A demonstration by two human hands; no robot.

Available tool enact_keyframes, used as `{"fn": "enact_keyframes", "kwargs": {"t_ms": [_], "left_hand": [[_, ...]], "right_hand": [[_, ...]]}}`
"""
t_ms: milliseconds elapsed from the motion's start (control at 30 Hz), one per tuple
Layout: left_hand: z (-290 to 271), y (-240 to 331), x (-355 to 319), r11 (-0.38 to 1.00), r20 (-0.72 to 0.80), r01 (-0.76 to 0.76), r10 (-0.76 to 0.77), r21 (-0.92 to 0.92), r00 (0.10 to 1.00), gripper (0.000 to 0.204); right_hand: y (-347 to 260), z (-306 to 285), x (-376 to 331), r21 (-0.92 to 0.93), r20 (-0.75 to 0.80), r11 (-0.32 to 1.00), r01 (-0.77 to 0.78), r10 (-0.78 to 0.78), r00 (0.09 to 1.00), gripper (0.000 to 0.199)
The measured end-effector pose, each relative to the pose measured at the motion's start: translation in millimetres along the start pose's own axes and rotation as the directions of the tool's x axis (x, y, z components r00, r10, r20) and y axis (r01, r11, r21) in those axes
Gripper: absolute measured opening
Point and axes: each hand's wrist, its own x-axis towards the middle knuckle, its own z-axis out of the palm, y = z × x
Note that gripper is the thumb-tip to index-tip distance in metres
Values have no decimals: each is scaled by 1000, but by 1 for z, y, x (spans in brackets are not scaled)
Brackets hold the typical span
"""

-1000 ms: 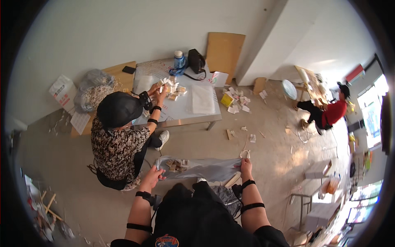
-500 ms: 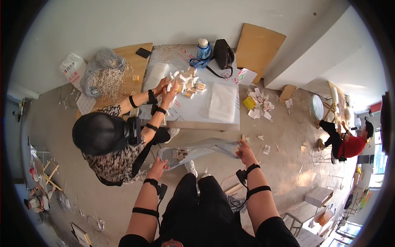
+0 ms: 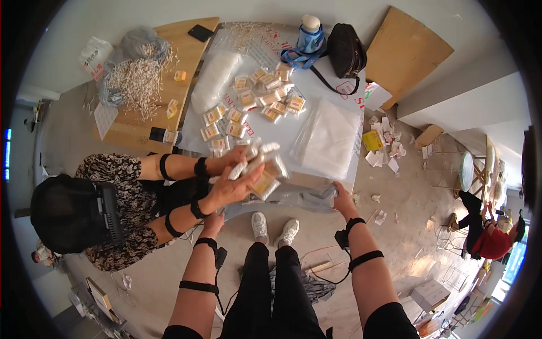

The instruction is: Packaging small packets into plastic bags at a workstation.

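A grey plastic bag (image 3: 299, 196) is stretched between my two hands at the near edge of the table. My right hand (image 3: 343, 201) is closed on its right rim. My left hand (image 3: 212, 224) grips the left end, partly covered by a co-worker's forearm. Above the bag, the co-worker's hands (image 3: 234, 183) hold a cluster of small clear-wrapped packs (image 3: 264, 185) with yellow labels. More such packs (image 3: 271, 90) lie scattered on the sheet-covered table (image 3: 276, 148). The inside of the bag is mostly hidden.
Flat clear plastic bags (image 3: 327, 141) lie at the table's right. Behind are a blue bottle (image 3: 310, 37) and a black bag (image 3: 346, 51). Loose cotton swabs (image 3: 135, 82) heap on the left wooden table. Paper scraps (image 3: 387, 138) litter the floor; another person (image 3: 491, 240) sits far right.
My view has moved closer to the table, and the bag is now at its edge. The co-worker's hands have come from the pile to above the bag, holding several packs.
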Motion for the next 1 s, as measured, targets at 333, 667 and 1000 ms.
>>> {"fn": "enact_keyframes", "kwargs": {"t_ms": [333, 667, 1000], "left_hand": [[42, -46, 11, 981, 15, -104, 103, 163, 995, 45], [72, -65, 23, 979, -125, -145, 164, 147, 979, 40], [54, -22, 2, 985, 95, 96, -83, -144, 992, 54]], "right_hand": [[74, -45, 12, -455, 102, 847, 277, -259, 960, 53], [14, -40, -2, -527, 69, 842, 115, -93, 993, 46], [17, -15, 7, -466, 72, 858, 217, -208, 976, 48]]}}
